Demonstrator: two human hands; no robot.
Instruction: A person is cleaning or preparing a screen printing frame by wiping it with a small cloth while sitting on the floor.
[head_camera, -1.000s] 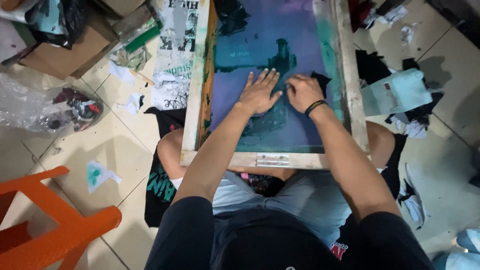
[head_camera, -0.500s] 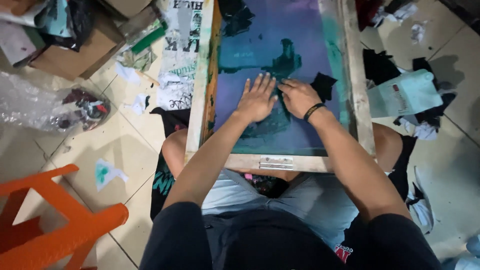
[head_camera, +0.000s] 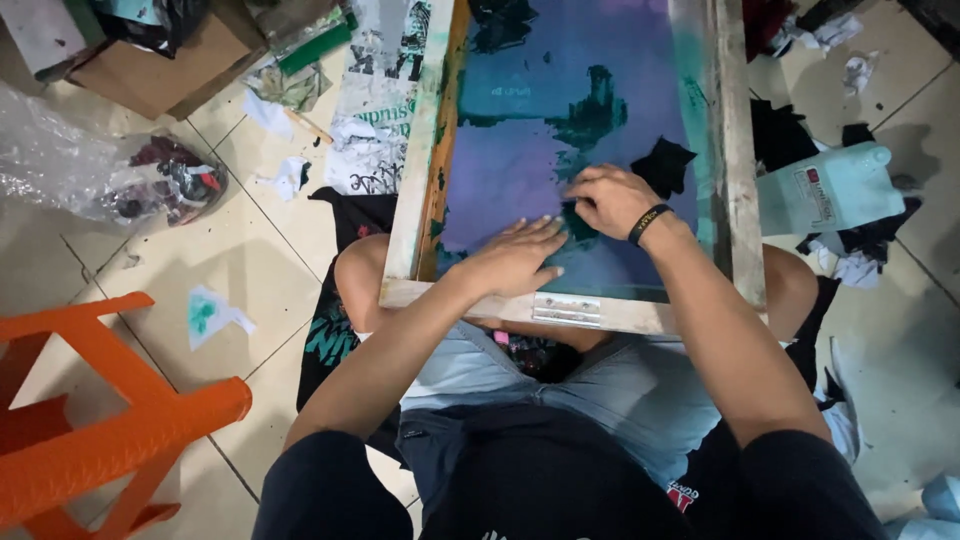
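A wooden screen-printing frame (head_camera: 415, 200) rests tilted on my lap, its mesh (head_camera: 520, 150) stained purple, blue and dark teal. My left hand (head_camera: 512, 262) lies flat on the mesh close to the near rail, fingers pointing right, holding nothing. My right hand (head_camera: 608, 200), with a black band on the wrist, is curled and pressed onto the mesh just beyond it. A black rag (head_camera: 665, 162) sticks out from under its far side. The two hands nearly touch over a dark teal patch.
An orange plastic stool (head_camera: 110, 420) stands at the lower left on the tiled floor. A clear bag of scraps (head_camera: 130, 180), a cardboard box (head_camera: 150, 70), printed papers (head_camera: 375, 110) and a pale green jug (head_camera: 825, 190) surround the frame. Dark cloth scraps lie to the right.
My left hand has slid back along the mesh toward the near rail. My right hand stays curled at about the same spot on the mesh.
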